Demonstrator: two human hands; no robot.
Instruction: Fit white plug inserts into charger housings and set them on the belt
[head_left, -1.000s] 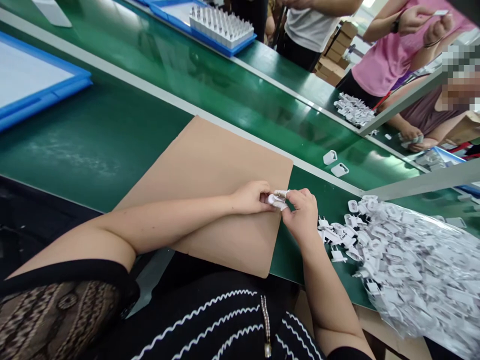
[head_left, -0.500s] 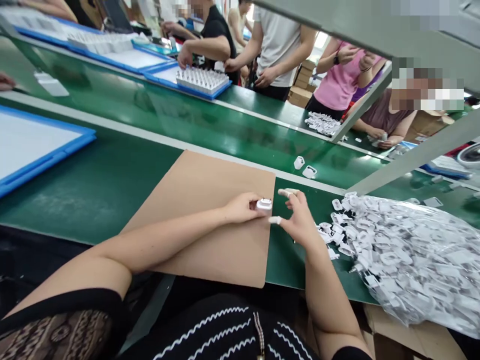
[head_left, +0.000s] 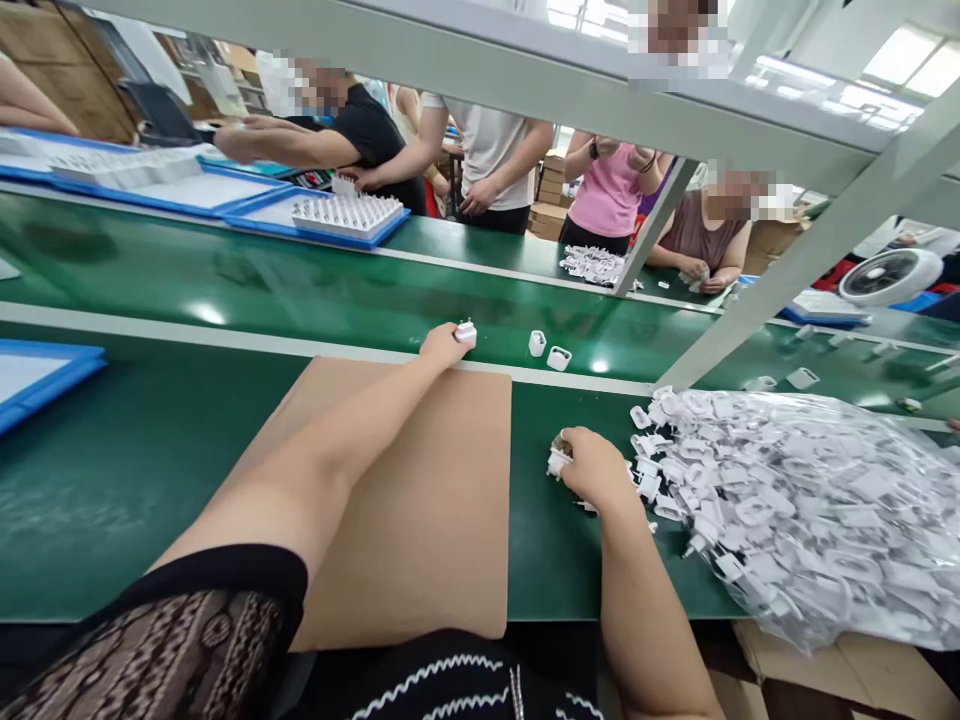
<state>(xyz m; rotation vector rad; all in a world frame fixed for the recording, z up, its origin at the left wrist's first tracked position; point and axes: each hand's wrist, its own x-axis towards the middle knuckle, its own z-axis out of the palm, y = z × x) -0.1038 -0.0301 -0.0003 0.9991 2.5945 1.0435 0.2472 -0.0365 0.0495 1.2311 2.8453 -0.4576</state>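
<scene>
My left hand [head_left: 444, 346] reaches over the far edge of the cardboard sheet [head_left: 420, 500], its fingers closed around a white plug adapter [head_left: 466, 334] whose pins point up. This adapter is at the green conveyor belt beyond the pale rail. To the right of the cardboard, my right hand [head_left: 596, 465] is closed on a small white plug part [head_left: 559, 457] low over the green table. Its fingertips are partly hidden. Two white adapter housings [head_left: 547, 350] sit on the belt, right of my left hand.
A clear bag of many white plug parts [head_left: 817, 510] spills at the right. A blue-rimmed tray [head_left: 52, 380] lies at the left. A slanting metal post [head_left: 765, 270] and an overhead beam [head_left: 450, 60] frame the workplace. Several co-workers stand or sit across the belt.
My left hand has moved away from me with the adapter, from above the cardboard to the belt. My right hand has gone from open fingers to gripping a plug part. The view has shifted.
</scene>
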